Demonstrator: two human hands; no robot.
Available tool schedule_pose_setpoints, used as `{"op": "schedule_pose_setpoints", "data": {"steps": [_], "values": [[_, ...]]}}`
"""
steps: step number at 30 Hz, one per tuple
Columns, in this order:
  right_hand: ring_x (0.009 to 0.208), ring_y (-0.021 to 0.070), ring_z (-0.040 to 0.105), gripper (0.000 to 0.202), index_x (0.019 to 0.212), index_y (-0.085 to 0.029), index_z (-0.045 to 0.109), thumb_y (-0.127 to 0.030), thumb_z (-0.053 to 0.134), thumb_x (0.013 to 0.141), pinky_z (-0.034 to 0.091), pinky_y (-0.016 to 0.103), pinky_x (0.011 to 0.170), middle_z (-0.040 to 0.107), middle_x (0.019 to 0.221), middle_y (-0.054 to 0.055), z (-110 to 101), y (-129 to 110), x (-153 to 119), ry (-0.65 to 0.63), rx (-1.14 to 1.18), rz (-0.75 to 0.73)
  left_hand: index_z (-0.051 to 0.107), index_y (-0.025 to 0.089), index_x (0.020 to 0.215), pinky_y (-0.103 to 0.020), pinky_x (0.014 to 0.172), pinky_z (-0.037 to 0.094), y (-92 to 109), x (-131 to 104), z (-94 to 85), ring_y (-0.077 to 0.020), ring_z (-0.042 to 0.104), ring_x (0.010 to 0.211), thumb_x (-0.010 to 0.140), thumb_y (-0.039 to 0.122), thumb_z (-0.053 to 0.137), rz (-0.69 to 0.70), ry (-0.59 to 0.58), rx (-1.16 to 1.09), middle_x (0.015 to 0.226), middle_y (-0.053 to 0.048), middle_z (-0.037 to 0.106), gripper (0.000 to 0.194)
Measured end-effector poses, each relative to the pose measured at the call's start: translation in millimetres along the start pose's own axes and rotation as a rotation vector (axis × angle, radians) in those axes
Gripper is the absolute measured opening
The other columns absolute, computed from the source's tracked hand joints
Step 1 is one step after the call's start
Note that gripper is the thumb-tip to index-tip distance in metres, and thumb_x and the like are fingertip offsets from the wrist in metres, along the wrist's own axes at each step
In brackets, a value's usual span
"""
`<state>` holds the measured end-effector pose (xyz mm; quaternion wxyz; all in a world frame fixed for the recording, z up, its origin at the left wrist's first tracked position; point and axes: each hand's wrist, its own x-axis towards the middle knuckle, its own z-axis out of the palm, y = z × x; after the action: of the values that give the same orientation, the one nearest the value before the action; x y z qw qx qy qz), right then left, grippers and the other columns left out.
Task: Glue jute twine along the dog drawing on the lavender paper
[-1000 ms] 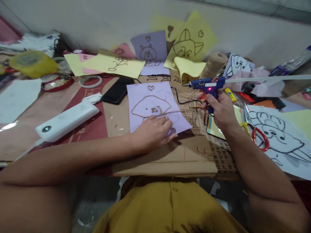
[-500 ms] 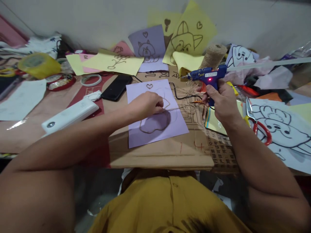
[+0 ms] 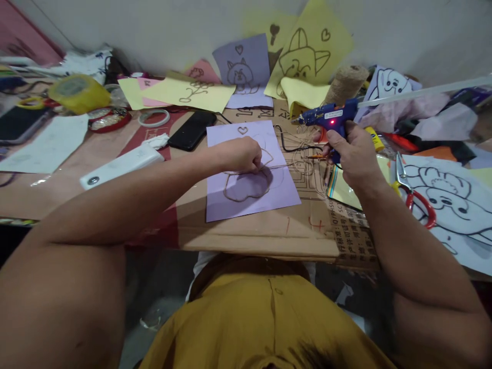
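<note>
A sheet of purple paper [image 3: 226, 207] lies flat on the cardboard, with a heart and a curved outline of brown twine [image 3: 246, 199] stuck on it. Over its middle, my left hand [image 3: 246, 155] is closed with fingertips pinched down on the twine, a strand of which trails off to the right. My right hand [image 3: 355, 151] grips the handle of a blue hot glue gun [image 3: 332, 119], raised right of the paper. Its nozzle points left, its red light is lit, and a long glue stick [image 3: 418, 94] juts from the back. A pencil [image 3: 315, 157] shows by the right fingers.
Scissors [image 3: 415, 197] lie on line drawings at the right. A twine spool [image 3: 347, 84] stands at the back. Left of the paper are a black phone [image 3: 192, 130], a white power bank [image 3: 119, 166] and tape rolls [image 3: 154, 118]. Twine drawings [image 3: 242, 66] lean against the wall.
The whole view has shifted slightly. My left hand stays pinched at the twine on the paper, and my right hand still holds the glue gun in nearly the same place.
</note>
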<state>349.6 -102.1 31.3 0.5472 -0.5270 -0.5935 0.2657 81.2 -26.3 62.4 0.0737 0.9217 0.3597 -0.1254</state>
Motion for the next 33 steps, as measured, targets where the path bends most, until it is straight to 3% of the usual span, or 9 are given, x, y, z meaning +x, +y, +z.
{"op": "schedule_pose_setpoints", "data": {"steps": [3, 10, 14, 17, 21, 28, 33], "values": [[0.065, 0.0153, 0.065, 0.033, 0.102, -0.026, 0.063, -0.058, 0.067, 0.092, 0.044, 0.027, 0.046, 0.076, 0.099, 0.007, -3.4, 2.0, 3.0, 0.020, -0.017, -0.005, 0.084, 0.021, 0.094, -0.026, 0.066, 0.039, -3.7, -1.8, -5.7, -0.0164, 0.066, 0.077, 0.084, 0.028, 0.067, -0.010, -0.003, -0.014, 0.085, -0.002, 0.079, 0.020], [0.078, 0.0207, 0.070, 0.038, 0.104, -0.026, 0.062, -0.062, 0.067, 0.091, 0.053, 0.032, 0.054, 0.075, 0.105, 0.009, -7.8, 4.5, 6.0, 0.066, 0.002, -0.011, 0.079, 0.015, 0.097, -0.025, 0.072, 0.044, -23.2, -14.6, -21.7, -0.0143, 0.067, 0.068, 0.087, 0.023, 0.062, -0.121, 0.218, -0.279, 0.070, -0.001, 0.073, 0.021], [0.069, 0.0175, 0.067, 0.037, 0.100, -0.026, 0.063, -0.061, 0.069, 0.090, 0.047, 0.029, 0.048, 0.075, 0.099, 0.008, -6.6, 7.4, 6.0, 0.054, 0.009, -0.014, 0.075, 0.017, 0.108, -0.027, 0.070, 0.045, -27.3, -16.6, -18.3, -0.0152, 0.068, 0.067, 0.087, 0.025, 0.064, -0.076, 0.188, -0.424, 0.074, -0.002, 0.074, 0.025], [0.064, 0.0155, 0.064, 0.035, 0.099, -0.026, 0.063, -0.060, 0.069, 0.090, 0.044, 0.028, 0.047, 0.076, 0.097, 0.007, -5.6, 9.9, 6.1, 0.044, 0.007, -0.019, 0.072, 0.019, 0.115, -0.028, 0.071, 0.046, -28.7, -13.7, -13.3, -0.0168, 0.069, 0.070, 0.082, 0.037, 0.075, -0.066, 0.156, -0.406, 0.075, 0.000, 0.074, 0.038], [0.064, 0.0152, 0.063, 0.031, 0.099, -0.026, 0.064, -0.055, 0.068, 0.091, 0.044, 0.028, 0.048, 0.076, 0.098, 0.007, -3.5, 10.1, 5.2, 0.059, 0.001, -0.006, 0.075, 0.018, 0.113, -0.028, 0.074, 0.045, -27.7, -11.8, -14.1, -0.0178, 0.068, 0.078, 0.074, 0.041, 0.082, -0.083, 0.249, -0.358, 0.084, -0.002, 0.075, 0.046], [0.056, 0.0117, 0.058, 0.019, 0.096, -0.025, 0.065, -0.043, 0.070, 0.088, 0.039, 0.024, 0.041, 0.077, 0.094, 0.005, 1.4, 11.0, 4.5, 0.081, 0.024, 0.044, 0.079, 0.016, 0.098, -0.029, 0.069, 0.039, -24.1, -7.2, -6.6, -0.0195, 0.065, 0.076, 0.084, 0.034, 0.068, -0.114, 0.328, -0.127, 0.082, -0.006, 0.074, 0.025], [0.052, 0.0098, 0.055, 0.014, 0.092, -0.025, 0.066, -0.035, 0.072, 0.085, 0.036, 0.022, 0.039, 0.076, 0.090, 0.004, 2.2, 8.0, 3.8, 0.060, 0.045, 0.130, 0.078, 0.017, 0.084, -0.027, 0.064, 0.037, -21.6, -1.3, -1.4, -0.0159, 0.061, 0.068, 0.085, 0.039, 0.066, -0.107, 0.283, -0.189, 0.073, -0.003, 0.073, 0.025]]}}
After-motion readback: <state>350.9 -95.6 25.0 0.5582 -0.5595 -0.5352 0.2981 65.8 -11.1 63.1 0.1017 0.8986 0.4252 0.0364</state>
